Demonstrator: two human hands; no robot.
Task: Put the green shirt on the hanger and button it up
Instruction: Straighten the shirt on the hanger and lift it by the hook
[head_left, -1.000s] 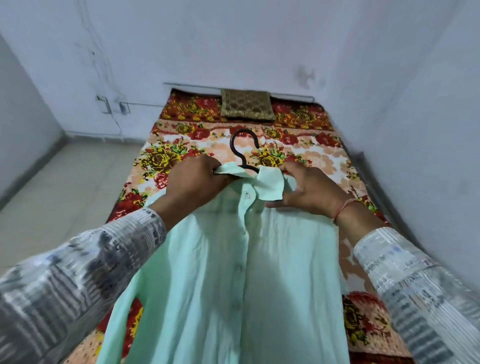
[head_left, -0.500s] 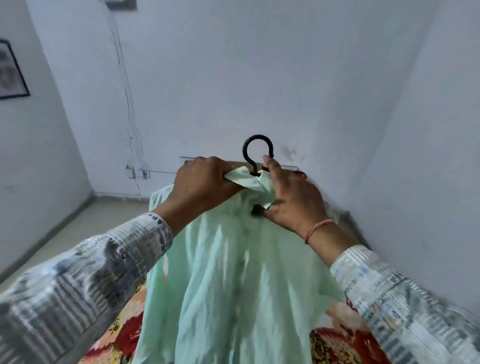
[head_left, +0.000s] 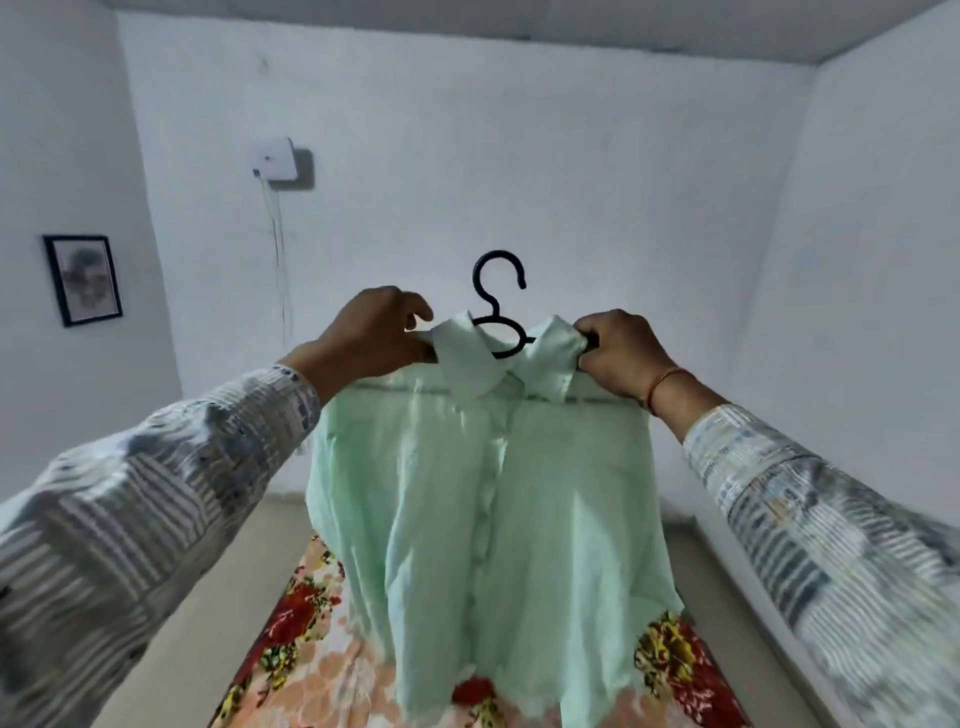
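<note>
The green shirt (head_left: 498, 493) fills the centre of the frame. It hangs full length from collar to hem, raised above the floral bedcover (head_left: 291, 639) at the bottom of the frame. In the inspector's judgement it is held up this way so that the cloth drops straight and the front can be checked. The placket appears closed down its length, but blur prevents confirming each button.

The left hand (head_left: 374, 338), at centre left, has its fingers curled round the hanger's shoulder end, with shirt cloth caught in the hold. The right hand (head_left: 621, 353), at centre right, grips the other end, thumb and fingers pinching the collar edge against it. Holding both ends keeps the hanger (head_left: 497, 283) level and carries the load. Its black hook stands free and upright above the collar, between the hands.

A framed picture (head_left: 83, 278) hangs at the left edge, and a small wall box (head_left: 278, 163) with trailing cable is at upper left.

No brand, label or legible writing is visible.
</note>
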